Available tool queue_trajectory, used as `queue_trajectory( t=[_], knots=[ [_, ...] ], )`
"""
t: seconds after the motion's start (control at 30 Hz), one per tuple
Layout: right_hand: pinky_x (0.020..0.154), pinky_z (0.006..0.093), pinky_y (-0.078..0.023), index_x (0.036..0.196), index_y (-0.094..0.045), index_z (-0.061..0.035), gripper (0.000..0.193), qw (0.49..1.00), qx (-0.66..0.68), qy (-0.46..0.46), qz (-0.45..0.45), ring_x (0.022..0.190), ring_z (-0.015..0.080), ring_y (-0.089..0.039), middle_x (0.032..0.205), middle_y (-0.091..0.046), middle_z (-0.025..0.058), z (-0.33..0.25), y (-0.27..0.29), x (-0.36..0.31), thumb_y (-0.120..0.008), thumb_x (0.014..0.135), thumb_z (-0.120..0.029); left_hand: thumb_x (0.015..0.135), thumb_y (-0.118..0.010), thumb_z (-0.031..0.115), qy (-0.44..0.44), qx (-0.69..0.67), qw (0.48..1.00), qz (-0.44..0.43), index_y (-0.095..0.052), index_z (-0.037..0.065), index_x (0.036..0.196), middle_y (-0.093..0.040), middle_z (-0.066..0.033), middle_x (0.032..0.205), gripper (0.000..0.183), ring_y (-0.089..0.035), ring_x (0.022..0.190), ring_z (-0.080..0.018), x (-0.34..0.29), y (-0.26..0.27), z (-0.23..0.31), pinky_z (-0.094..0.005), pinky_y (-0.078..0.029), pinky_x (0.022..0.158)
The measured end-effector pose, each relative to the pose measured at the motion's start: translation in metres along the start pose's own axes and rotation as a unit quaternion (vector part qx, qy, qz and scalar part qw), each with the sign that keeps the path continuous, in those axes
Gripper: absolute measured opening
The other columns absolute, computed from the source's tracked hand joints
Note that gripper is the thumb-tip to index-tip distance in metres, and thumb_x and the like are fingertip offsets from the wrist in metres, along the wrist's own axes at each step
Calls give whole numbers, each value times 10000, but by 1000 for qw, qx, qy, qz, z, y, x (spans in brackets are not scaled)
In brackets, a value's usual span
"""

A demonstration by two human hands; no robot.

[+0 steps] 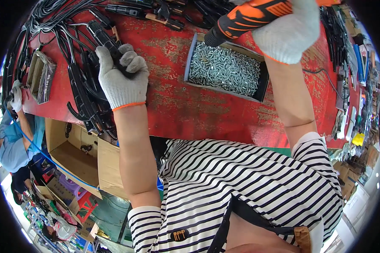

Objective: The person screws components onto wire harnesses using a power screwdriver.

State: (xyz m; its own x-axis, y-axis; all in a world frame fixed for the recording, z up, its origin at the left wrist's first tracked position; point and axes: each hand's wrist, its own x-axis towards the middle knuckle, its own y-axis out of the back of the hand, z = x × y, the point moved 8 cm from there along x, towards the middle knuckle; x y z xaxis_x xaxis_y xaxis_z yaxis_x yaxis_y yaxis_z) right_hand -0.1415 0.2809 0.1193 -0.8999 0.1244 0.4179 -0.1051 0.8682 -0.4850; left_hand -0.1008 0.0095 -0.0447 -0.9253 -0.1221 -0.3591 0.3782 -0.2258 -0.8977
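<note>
My right hand [289, 38], in a white knit glove, is closed around the grip of an orange and black power screwdriver [249, 19]. Its black nose points down at the left end of a cardboard box [264, 84] full of small silver screws [223, 69]. Whether the bit touches the screws, I cannot tell. My left hand [124, 84], gloved too, has its fingers curled around a black plastic handle [100, 33], partly hidden by the glove. Beside and below that hand lies a pile of similar black handles [84, 92] with cables.
The red worktable [169, 105] has worn paint. Bundled grey cables [50, 21] and more black parts [126, 10] lie along its far side. A small carton [41, 78] stands at left, near a co-worker's gloved hand [16, 97]. An open cardboard box [71, 147] sits below the table's edge.
</note>
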Motion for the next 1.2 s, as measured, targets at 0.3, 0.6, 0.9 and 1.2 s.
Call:
queue_trajectory(
  t=[0.3, 0.6, 0.9, 1.2],
  knots=[
    [580, 293, -547, 1053, -632, -133, 275, 986, -60, 151, 26, 638, 152, -652, 912, -682, 35, -43, -64, 8, -684, 969, -389, 1014, -663, 443, 41, -10, 999, 7, -571, 65, 936, -567, -28, 826, 397, -483, 594, -109, 2, 3, -8, -253, -345, 492],
    [572, 327, -596, 969, -604, -108, 243, 994, 95, 57, -25, 624, 181, -681, 870, -708, 84, 11, -118, 21, -695, 969, -333, 1023, -661, 398, 31, -37, 999, 14, -573, 73, 986, -582, -32, 834, 338, -492, 605, -104, -2, 5, -8, -248, -372, 494],
    [604, 352, -566, 1010, -588, -88, 243, 991, 128, -4, -39, 667, 189, -655, 876, -665, 77, 50, -128, 25, -674, 993, -315, 1011, -681, 409, 16, -37, 999, -11, -569, 73, 1020, -577, -19, 829, 354, -493, 618, -99, -2, 3, -3, -242, -372, 487],
    [605, 368, -556, 1067, -579, -83, 230, 991, 128, -25, -7, 671, 203, -647, 876, -661, 81, 58, -128, 21, -639, 1016, -299, 1005, -686, 432, 23, -37, 999, -16, -586, 57, 993, -573, -22, 833, 388, -492, 626, -99, -1, 3, -4, -242, -368, 488]
  ],
)
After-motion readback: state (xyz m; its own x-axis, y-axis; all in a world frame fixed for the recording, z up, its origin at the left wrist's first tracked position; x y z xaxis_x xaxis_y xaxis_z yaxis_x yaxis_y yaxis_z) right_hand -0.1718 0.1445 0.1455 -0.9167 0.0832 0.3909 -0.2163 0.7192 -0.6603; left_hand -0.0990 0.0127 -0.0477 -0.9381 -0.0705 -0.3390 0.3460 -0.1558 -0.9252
